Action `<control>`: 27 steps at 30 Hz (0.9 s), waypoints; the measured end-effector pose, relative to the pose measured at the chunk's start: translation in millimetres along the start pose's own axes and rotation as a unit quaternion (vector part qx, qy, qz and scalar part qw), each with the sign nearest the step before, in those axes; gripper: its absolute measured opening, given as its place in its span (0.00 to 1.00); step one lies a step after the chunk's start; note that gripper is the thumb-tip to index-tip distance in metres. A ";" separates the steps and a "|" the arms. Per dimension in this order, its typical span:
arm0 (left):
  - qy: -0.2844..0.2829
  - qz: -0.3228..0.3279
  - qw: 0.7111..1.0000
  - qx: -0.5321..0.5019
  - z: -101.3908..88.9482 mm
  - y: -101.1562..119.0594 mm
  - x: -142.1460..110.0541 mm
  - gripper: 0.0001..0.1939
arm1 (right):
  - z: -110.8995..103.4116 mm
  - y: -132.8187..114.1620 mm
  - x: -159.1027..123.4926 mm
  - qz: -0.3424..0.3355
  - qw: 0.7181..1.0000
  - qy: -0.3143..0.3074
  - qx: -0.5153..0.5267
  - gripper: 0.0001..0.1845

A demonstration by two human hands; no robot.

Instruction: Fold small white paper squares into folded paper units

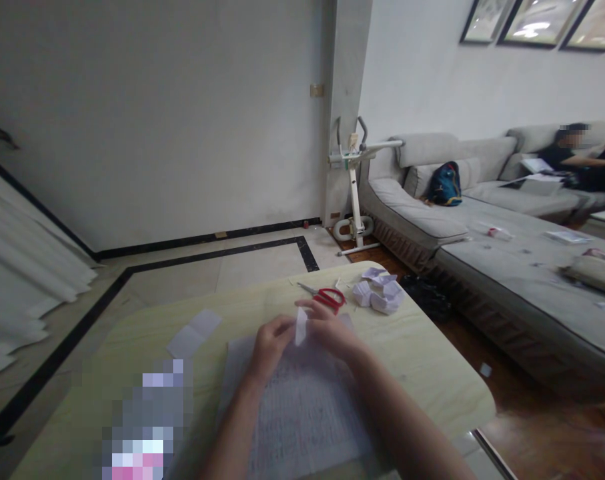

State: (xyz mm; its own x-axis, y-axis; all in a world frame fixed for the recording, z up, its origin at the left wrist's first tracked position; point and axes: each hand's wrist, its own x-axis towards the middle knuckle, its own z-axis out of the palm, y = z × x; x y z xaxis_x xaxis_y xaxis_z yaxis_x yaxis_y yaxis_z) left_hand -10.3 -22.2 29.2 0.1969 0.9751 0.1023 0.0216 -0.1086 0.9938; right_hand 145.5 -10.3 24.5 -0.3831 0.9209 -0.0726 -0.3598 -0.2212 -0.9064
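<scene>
Between my two hands is a small folded piece of white paper [301, 327], held upright over a large printed sheet [302, 413]. The fingers of my left hand [273, 340] are closed on its left side. My right hand [329, 330] grips it from the right, its fingertips partly hidden. Just beyond my right hand lies a pair of red-handled scissors [327, 297], blades pointing left. Several folded white paper pieces [379, 291] sit in a group to the right of the scissors. A creased paper sheet [195, 333] rests on the left of the table.
The pale wooden table [432, 380] has rounded corners. A blurred-out object [147, 420] is at its left front. Beyond stand an exercise bike [353, 187] and a grey sofa [522, 267] with a blue backpack [445, 185]. A person [562, 157] sits at the far right.
</scene>
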 end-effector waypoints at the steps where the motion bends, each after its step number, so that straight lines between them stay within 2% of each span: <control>1: -0.001 -0.002 1.000 0.000 -0.1 -0.4 0.1 0.11 | -0.1 0.1 0.2 0.002 1.000 0.000 0.003 0.26; 9: 0.006 -0.012 1.000 -0.011 -1.9 -3.3 0.7 0.08 | -1.3 -3.3 -2.0 -0.018 0.999 -0.011 -0.033 0.25; 20: 0.027 -0.073 0.991 -0.106 -1.0 -9.7 1.2 0.13 | -2.6 -5.2 -3.0 -0.060 0.992 0.014 -0.113 0.25; 27: -0.001 -0.100 0.986 -0.131 -2.9 -16.0 2.0 0.14 | -7.6 -3.8 -2.6 -0.061 0.988 0.004 -0.144 0.25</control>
State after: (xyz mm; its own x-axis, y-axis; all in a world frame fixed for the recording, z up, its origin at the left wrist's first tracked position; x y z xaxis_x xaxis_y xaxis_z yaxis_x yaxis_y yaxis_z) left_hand -13.1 -18.0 13.6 0.2162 0.9716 -0.0964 -0.1942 0.1395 0.9710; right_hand 154.3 -9.4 25.0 -0.3456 0.9374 0.0425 -0.1451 -0.0086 -0.9894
